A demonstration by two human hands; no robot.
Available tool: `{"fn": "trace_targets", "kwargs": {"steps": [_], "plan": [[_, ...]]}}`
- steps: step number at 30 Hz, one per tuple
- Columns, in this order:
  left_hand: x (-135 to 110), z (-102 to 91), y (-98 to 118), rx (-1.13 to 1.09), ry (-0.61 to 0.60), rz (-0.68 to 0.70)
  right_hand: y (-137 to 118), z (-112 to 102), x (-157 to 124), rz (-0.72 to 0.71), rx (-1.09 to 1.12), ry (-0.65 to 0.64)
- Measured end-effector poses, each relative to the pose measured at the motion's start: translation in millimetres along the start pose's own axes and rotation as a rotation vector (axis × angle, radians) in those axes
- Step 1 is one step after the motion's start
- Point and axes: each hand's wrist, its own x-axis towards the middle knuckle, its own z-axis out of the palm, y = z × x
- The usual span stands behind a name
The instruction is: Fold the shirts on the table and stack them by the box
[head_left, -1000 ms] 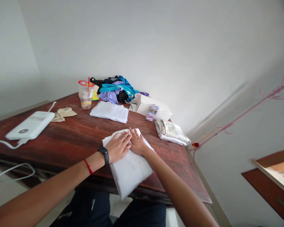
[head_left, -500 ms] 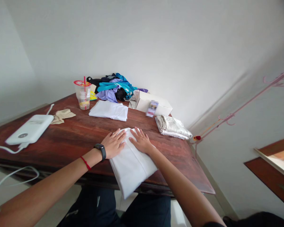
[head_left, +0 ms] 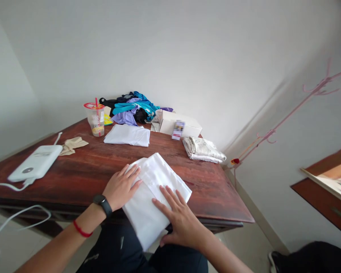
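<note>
A folded white cloth [head_left: 159, 172] lies at the front edge of the wooden table, its near end hanging over the edge above my lap. My left hand [head_left: 121, 188] rests on the cloth's left side with fingers spread, a dark watch and a red string on that wrist. On the lower right part of the cloth, my right hand [head_left: 179, 218] is also spread, fingertips on the fabric and thumb low near the overhanging end. Farther back on the table is another folded white cloth [head_left: 127, 135], apart from both hands.
On the wooden table [head_left: 93, 170] stand a plastic cup with straw [head_left: 96, 119], a heap of clothes [head_left: 136, 108], a white box [head_left: 180, 124] and a folded patterned cloth [head_left: 204, 149]. A white power bank [head_left: 35, 163] with cables lies left. A pink rack [head_left: 287, 117] leans at right.
My right hand has moved from the cloth's far end down to its lower right. The left hand has shifted left and nearer. A flap of the cloth now spreads out to the right.
</note>
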Motion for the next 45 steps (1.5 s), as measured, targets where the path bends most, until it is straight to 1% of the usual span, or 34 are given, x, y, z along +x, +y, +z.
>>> {"fn": "trace_targets", "kwargs": {"steps": [2,3,5,7,8,9,10,12,14,15,16,18,19,20,21,23,24,25,26,27,28,29,30,31,32,33,34,35,37,39,40,41,43,45], "plan": [[-10.0,-11.2,3.3,-0.107,0.038,0.001,5.7,13.5,-7.2,0.043,-0.040,0.087],[-18.4,-18.0,6.4,-0.187,0.081,-0.008,8.8,18.0,-8.0,0.052,-0.038,0.132],[-44.4,-29.5,16.0,-0.376,0.226,-0.088,14.6,20.4,-6.1,0.040,0.033,0.217],[-79.7,-32.1,29.9,-0.570,0.422,-0.283,19.6,12.8,-1.3,0.032,0.210,0.308],[-98.1,-28.9,38.3,-0.663,0.482,-0.412,22.1,5.8,1.9,0.038,0.339,0.362],[-114.7,-22.9,47.6,-0.775,0.496,-0.560,24.5,-2.9,5.6,0.058,0.489,0.420],[-128.3,-15.1,57.7,-0.927,0.426,-0.682,26.8,-12.6,9.8,0.092,0.654,0.481],[-141.4,1.3,79.2,-1.337,0.135,-0.807,30.1,-33.2,19.7,0.191,1.010,0.596],[-133.4,10.1,99.9,-1.727,-0.170,-0.843,29.8,-51.9,30.1,0.310,1.385,0.672],[-122.8,9.6,108.7,-1.884,-0.268,-0.837,27.8,-59.2,34.7,0.363,1.564,0.682],[-109.4,5.8,116.0,-2.017,-0.334,-0.813,24.5,-64.6,38.5,0.407,1.724,0.676],[-79.6,-8.6,125.4,-2.217,-0.408,-0.742,14.9,-67.1,42.8,0.471,1.952,0.658],[-65.8,-16.9,127.4,-2.287,-0.416,-0.719,9.1,-63.5,42.9,0.494,2.021,0.658],[-53.9,-24.5,127.8,-2.334,-0.386,-0.726,2.9,-56.6,41.6,0.518,2.068,0.671],[-44.4,-30.7,126.6,-2.358,-0.328,-0.760,-3.2,-46.5,38.6,0.543,2.100,0.688],[-33.1,-37.7,119.8,-2.337,-0.184,-0.877,-13.9,-19.4,27.0,0.609,2.143,0.697],[-30.6,-39.1,114.4,-2.303,-0.146,-0.936,-18.1,-4.3,18.3,0.647,2.156,0.674],[-29.6,-39.6,107.7,-2.263,-0.144,-0.978,-21.4,10.4,7.6,0.698,2.165,0.618],[-29.4,-39.6,100.0,-2.215,-0.161,-0.994,-24.0,23.5,-4.7,0.744,2.159,0.524],[-29.4,-39.6,91.4,-2.153,-0.174,-0.983,-25.8,33.8,-18.1,0.790,2.135,0.394],[-29.0,-39.5,82.3,-2.071,-0.168,-0.952,-27.2,40.3,-31.9,0.802,2.089,0.262],[-28.0,-39.4,72.9,-1.967,-0.135,-0.906,-28.1,42.5,-45.2,0.786,2.010,0.142],[-26.1,-39.4,63.7,-1.847,-0.087,-0.853,-28.6,40.1,-56.7,0.745,1.907,0.044],[-23.4,-39.3,55.0,-1.723,-0.042,-0.799,-28.3,33.3,-65.7,0.686,1.789,-0.016],[-20.1,-39.2,47.0,-1.609,-0.019,-0.748,-26.9,22.7,-71.3,0.624,1.666,-0.037],[-16.4,-39.3,39.8,-1.514,-0.022,-0.701,-23.8,9.4,-72.9,0.566,1.543,-0.021],[-12.4,-39.6,33.6,-1.437,-0.046,-0.659,-18.5,-5.2,-70.2,0.522,1.437,0.037],[-8.4,-40.1,28.1,-1.376,-0.080,-0.620,-10.7,-19.7,-63.3,0.493,1.335,0.130],[0.1,-41.7,18.2,-1.276,-0.141,-0.565,12.7,-43.6,-39.5,0.474,1.097,0.371],[9.5,-42.3,7.6,-1.182,-0.157,-0.534,43.2,-56.3,-7.6,0.506,0.898,0.553],[14.9,-41.7,1.5,-1.123,-0.145,-0.522,58.9,-58.4,9.1,0.547,0.852,0.595],[20.7,-40.4,-5.0,-1.051,-0.123,-0.518,73.6,-58.6,25.2,0.596,0.859,0.573],[32.8,-36.0,-18.2,-0.888,-0.086,-0.518,97.0,-55.2,53.4,0.719,0.923,0.463],[43.8,-30.6,-29.0,-0.788,-0.096,-0.517,111.1,-50.3,74.7,0.767,0.961,0.398]]}}
